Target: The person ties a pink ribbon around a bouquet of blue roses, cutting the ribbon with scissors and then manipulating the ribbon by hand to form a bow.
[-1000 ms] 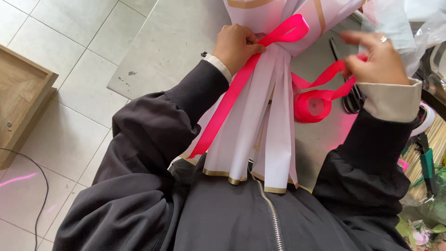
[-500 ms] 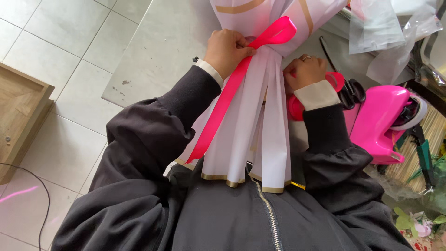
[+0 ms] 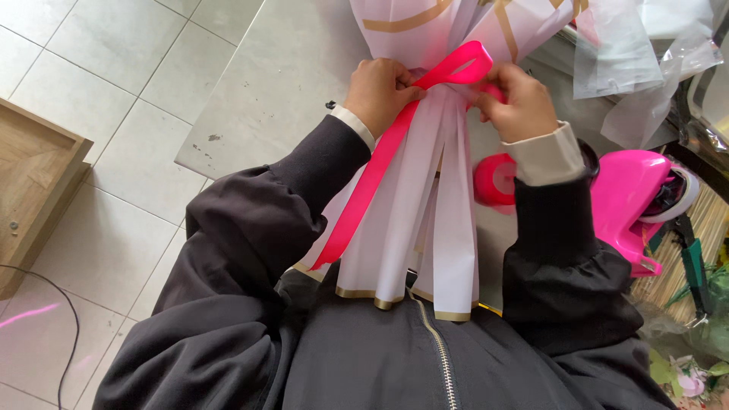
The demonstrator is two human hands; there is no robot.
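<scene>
Both hands: closed on the bright pink satin ribbon (image 3: 395, 144) at the gathered neck of the white paper bouquet wrap with gold bands (image 3: 425, 228).
Left hand (image 3: 377, 93): fingers are curled shut, and the ribbon is pinched against the neck of the wrap; the knuckles face the camera.
Right hand (image 3: 520, 102): fingers are folded in, and the other side of the ribbon is gripped (the fingertips themselves are hidden behind the knuckles).
Ribbon loop: an open loop (image 3: 462, 67) is held up between the two hands, just above the neck.
Ribbon tail: one long tail is hung down slantwise across the wrap, ending near the left sleeve.
Wrap: the pleated lower skirt is spread over the lap, its gold-edged hem lying against the black zipped jacket (image 3: 410, 357).
Sleeves: black sleeves with pale cuffs are seen at both wrists.
Ribbon spool: a pink roll of ribbon (image 3: 495, 181) is seen blurred, just below the right wrist.
Table: a grey stone-like slab (image 3: 266, 99) lies beneath the bouquet.
Right side: a glossy pink plastic object (image 3: 630, 197) is set near the right elbow, with clear cellophane sheets (image 3: 645, 68) above it.
Left side: a wooden box corner (image 3: 34, 190) stands on the pale tiled floor (image 3: 91, 61), well apart from the hands.
</scene>
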